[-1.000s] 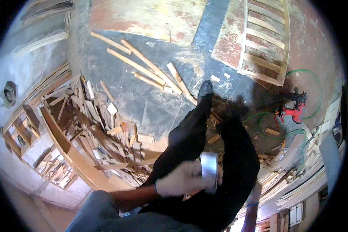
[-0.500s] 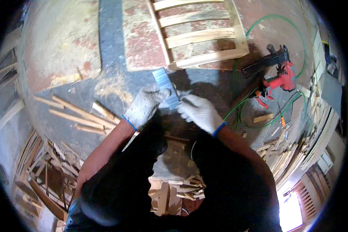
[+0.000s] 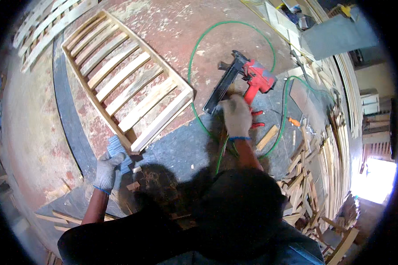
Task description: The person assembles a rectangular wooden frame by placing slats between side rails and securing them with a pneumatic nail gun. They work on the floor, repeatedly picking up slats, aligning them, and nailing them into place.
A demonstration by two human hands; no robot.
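In my gloved left hand is a blue-grey, ribbed stack of staple strips, gripped between thumb and fingers beside the near corner of a slatted wooden frame. My gloved right hand is over a red and black pneumatic staple gun on the floor, between its black magazine and red handle. Those fingers are blurred and partly hidden, so whether they grip the tool cannot be made out.
A green air hose loops around the staple gun. Close by lie a wood offcut and an orange-handled tool. Wood scraps pile up at right. Thin sticks lie at lower left, and another slatted wooden piece at far left.
My hands have parted: the left keeps the staple strips and moves toward the frame, while the right has reached to the staple gun. The view has turned right.
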